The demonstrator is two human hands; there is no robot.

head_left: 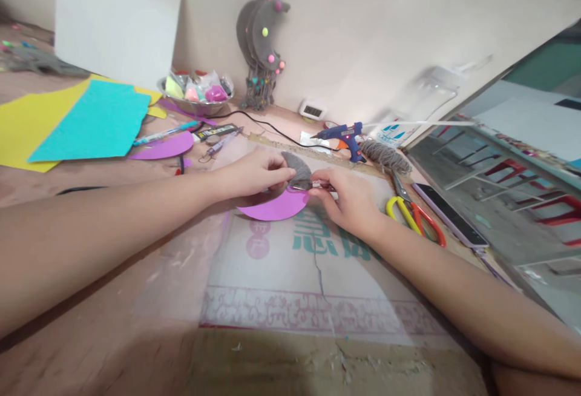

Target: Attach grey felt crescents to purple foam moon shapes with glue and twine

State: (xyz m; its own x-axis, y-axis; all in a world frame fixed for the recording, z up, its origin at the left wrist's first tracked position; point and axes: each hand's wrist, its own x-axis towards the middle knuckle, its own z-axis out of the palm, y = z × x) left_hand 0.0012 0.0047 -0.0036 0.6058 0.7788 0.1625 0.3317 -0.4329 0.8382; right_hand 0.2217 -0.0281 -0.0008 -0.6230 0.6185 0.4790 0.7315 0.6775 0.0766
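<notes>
Over the printed plastic sheet (263, 272), the left hand (267, 173) pinches its thumb and fingertips on the grey yarn (296, 166) wound around part of the purple cutout (275, 206), while the right hand (347, 193) brings thumb and forefinger nearly together at its edge, though whether they grip a strand I cannot tell. If the left pinch slackens, the turns could slip or bunch on the curved edge; the blue glue gun (348, 140) just beyond, if hot, could burn a straying knuckle.
</notes>
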